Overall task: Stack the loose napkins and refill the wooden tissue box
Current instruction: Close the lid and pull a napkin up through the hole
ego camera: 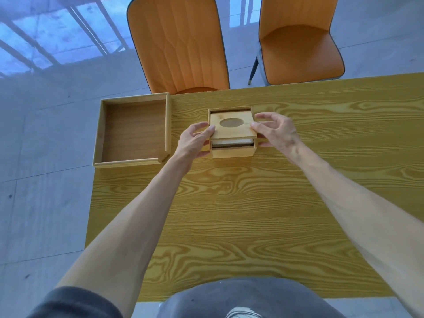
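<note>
A square wooden tissue box (pixel 232 153) stands on the yellow wood-grain table (pixel 252 203). Its flat lid (pixel 245 131), with an oval hole in the middle, rests partway over the box top and leaves a gap at the near side. Through that gap a stack of white napkins (pixel 231 142) shows inside the box. My left hand (pixel 195 140) grips the lid's left edge, with its lower fingers against the box side. My right hand (pixel 275 129) pinches the lid's right edge between thumb and fingers.
An empty wooden tray (pixel 101 134) sits at the table's far left corner, overhanging the edge. Two orange chairs (pixel 181 47) (pixel 298 44) stand beyond the far edge. Grey tiled floor lies to the left.
</note>
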Demonstrator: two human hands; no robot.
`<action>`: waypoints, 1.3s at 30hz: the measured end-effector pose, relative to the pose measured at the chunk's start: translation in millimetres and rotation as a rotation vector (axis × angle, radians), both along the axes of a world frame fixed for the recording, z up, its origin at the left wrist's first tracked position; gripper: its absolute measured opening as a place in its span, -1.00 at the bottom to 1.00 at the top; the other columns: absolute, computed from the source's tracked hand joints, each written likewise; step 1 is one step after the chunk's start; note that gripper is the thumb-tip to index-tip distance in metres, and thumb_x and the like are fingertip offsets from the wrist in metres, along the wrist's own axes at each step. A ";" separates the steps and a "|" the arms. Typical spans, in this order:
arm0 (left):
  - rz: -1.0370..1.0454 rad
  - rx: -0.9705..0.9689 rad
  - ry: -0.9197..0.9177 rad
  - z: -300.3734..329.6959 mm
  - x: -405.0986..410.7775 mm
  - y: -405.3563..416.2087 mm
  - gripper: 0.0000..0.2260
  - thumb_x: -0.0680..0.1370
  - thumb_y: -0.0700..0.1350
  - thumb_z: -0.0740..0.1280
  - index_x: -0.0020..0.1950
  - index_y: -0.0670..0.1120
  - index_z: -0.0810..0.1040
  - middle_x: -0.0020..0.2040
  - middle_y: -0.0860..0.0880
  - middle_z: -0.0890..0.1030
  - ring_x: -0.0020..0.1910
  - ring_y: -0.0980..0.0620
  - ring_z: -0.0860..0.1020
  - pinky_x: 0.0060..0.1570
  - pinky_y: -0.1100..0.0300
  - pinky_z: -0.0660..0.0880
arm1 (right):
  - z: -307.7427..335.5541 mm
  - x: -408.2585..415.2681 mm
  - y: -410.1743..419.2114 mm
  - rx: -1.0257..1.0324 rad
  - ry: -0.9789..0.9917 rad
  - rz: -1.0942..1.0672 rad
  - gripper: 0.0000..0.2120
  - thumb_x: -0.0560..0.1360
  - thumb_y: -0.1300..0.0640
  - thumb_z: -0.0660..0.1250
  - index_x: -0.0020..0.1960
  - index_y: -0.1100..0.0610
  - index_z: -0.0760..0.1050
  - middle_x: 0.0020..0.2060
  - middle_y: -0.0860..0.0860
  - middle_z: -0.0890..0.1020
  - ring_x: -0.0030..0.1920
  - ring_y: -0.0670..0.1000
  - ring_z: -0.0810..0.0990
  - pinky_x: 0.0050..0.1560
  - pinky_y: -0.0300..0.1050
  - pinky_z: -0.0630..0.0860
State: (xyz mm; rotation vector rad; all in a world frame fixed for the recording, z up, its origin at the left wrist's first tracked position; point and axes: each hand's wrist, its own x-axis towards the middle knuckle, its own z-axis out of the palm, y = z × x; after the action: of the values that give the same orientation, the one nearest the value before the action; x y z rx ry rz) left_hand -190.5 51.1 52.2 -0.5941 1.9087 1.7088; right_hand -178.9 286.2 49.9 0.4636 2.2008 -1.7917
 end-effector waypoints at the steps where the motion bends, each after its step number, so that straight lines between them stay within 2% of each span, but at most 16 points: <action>1: 0.005 -0.006 0.004 -0.3 1.9 -0.1 -0.61 0.52 0.03 0.44 0.33 0.03 0.52 0.19 -0.04 0.62 0.17 -0.04 0.61 0.13 -0.04 0.60 | 0.1 1.5 -0.3 0.000 0.000 -0.003 -0.58 0.48 0.04 0.46 0.30 0.11 0.51 0.09 0.05 0.69 0.04 -0.02 0.69 -0.13 -0.09 0.68; 5: 0.015 -0.016 0.025 0.5 9.4 0.9 -0.62 0.53 -0.01 0.44 0.33 0.00 0.50 0.13 -0.01 0.63 0.15 -0.03 0.62 0.15 -0.03 0.59 | -1.1 7.4 -2.7 0.032 0.015 -0.012 -0.59 0.48 0.05 0.47 0.29 0.11 0.51 0.08 0.05 0.70 0.03 -0.02 0.70 -0.10 -0.02 0.69; 8: 0.012 -0.031 0.047 -0.7 13.7 0.9 -0.59 0.53 -0.04 0.44 0.35 -0.02 0.49 0.18 -0.04 0.64 0.15 -0.01 0.62 0.14 -0.01 0.59 | -3.9 11.5 -4.1 0.074 0.045 -0.005 -0.59 0.48 0.05 0.48 0.29 0.10 0.52 0.09 0.03 0.69 0.01 -0.06 0.70 -0.11 -0.06 0.69; 11: 0.006 -0.063 0.071 -4.2 15.9 1.3 -0.56 0.53 -0.07 0.45 0.39 -0.03 0.47 0.21 -0.05 0.63 0.14 0.00 0.62 0.15 -0.02 0.59 | -6.9 15.5 -3.9 0.110 0.061 0.009 -0.56 0.46 0.06 0.50 0.30 0.08 0.52 0.11 0.04 0.68 0.01 -0.03 0.70 -0.09 -0.02 0.69; 17: -0.052 -0.178 0.120 -11.5 11.0 1.9 -0.52 0.51 -0.09 0.48 0.41 -0.04 0.48 0.13 0.03 0.60 0.11 0.00 0.62 0.13 -0.02 0.61 | -10.9 18.6 -4.7 0.184 0.100 0.046 -0.54 0.44 0.10 0.52 0.30 0.08 0.51 0.11 0.03 0.66 -0.02 -0.01 0.70 -0.11 0.04 0.70; 25: -0.092 -0.236 0.128 -17.3 5.2 0.8 -0.47 0.48 -0.08 0.50 0.43 -0.01 0.47 0.09 0.08 0.61 0.10 0.02 0.63 0.23 -0.04 0.55 | -14.4 15.3 -1.5 0.269 0.135 0.113 -0.53 0.43 0.03 0.52 0.30 0.02 0.51 0.12 0.00 0.65 -0.02 -0.01 0.70 -0.05 0.06 0.68; 28: -0.102 -0.230 0.102 -15.3 3.0 0.9 -0.44 0.48 -0.09 0.50 0.45 0.01 0.44 0.15 0.06 0.59 0.13 0.01 0.61 0.24 -0.04 0.54 | -9.6 12.7 -3.0 0.413 0.211 0.156 -0.58 0.44 0.00 0.51 0.27 0.00 0.53 0.08 -0.04 0.65 -0.08 -0.07 0.68 -0.01 -0.04 0.65; 32: -0.143 -0.245 0.060 -4.6 -3.7 8.3 -0.31 0.44 -0.03 0.53 0.52 0.05 0.32 0.33 0.00 0.50 0.22 -0.02 0.56 0.25 -0.02 0.53 | 3.1 0.3 -18.3 0.746 0.468 0.305 -0.73 0.48 -0.06 0.43 0.15 -0.01 0.62 -0.09 -0.02 0.63 -0.23 -0.09 0.55 -0.16 -0.10 0.60; 35: -0.185 -0.305 0.083 0.1 -4.1 15.9 -0.22 0.42 -0.02 0.55 0.55 0.06 0.23 0.40 -0.04 0.44 0.28 -0.06 0.52 0.26 -0.05 0.51 | 13.8 -13.2 -36.8 0.888 0.507 0.490 -0.77 0.52 -0.03 0.40 0.14 0.00 0.65 -0.06 0.01 0.63 -0.14 0.00 0.61 -0.16 -0.13 0.55; 39: -0.189 -0.344 0.083 -2.4 1.7 19.5 -0.21 0.43 -0.03 0.54 0.56 0.06 0.20 0.41 -0.06 0.44 0.25 -0.08 0.53 0.20 -0.09 0.55 | 22.8 -27.9 -56.7 1.008 0.445 0.690 -0.75 0.56 -0.05 0.35 0.21 -0.04 0.62 0.07 0.01 0.59 0.08 0.08 0.63 0.10 -0.07 0.51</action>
State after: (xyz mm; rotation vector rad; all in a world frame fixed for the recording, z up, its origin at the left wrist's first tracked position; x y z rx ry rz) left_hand -188.9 70.6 49.9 -0.4534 2.2608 1.3163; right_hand -206.8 229.5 72.8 -0.5472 2.9230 -0.3800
